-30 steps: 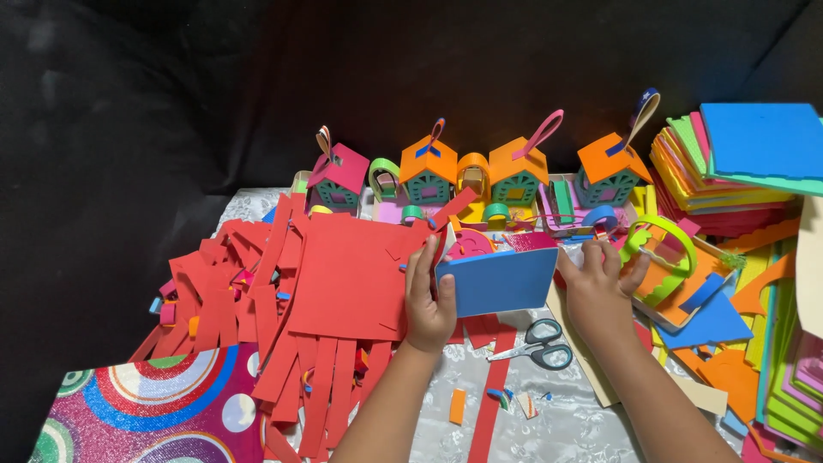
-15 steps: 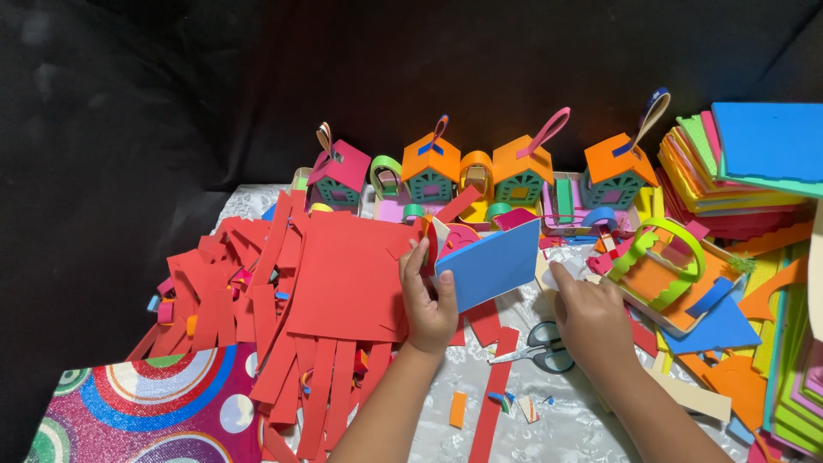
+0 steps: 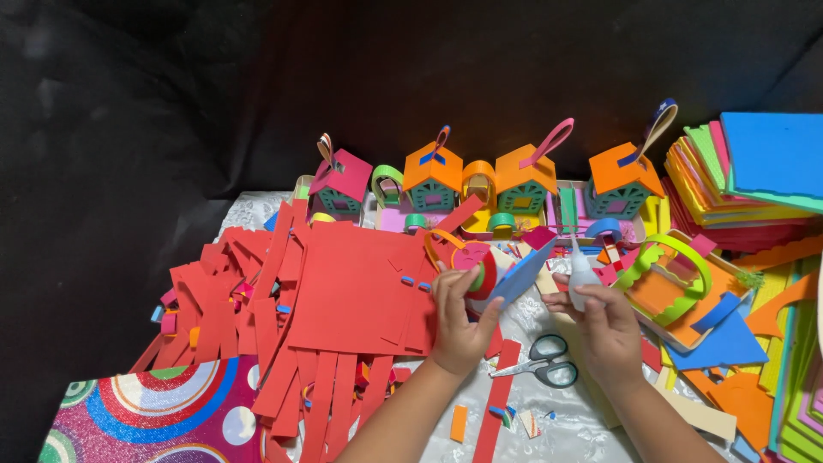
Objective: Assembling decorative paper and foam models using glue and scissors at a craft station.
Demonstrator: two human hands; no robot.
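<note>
Right hand [image 3: 604, 330] now holds glue bottle [image 3: 583, 276]; table [image 3: 574, 420] cluttered.

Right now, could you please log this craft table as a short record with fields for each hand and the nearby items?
left hand: holds a blue foam sheet piece, tilted up to the right
right hand: grips a small translucent glue bottle, nozzle up, close to the sheet's edge
between the hands: grey-handled scissors lying on the table
left of the hands: large red foam sheet among cut red strips
back row: four small foam houses with loop handles
far right: stack of coloured foam sheets
</note>
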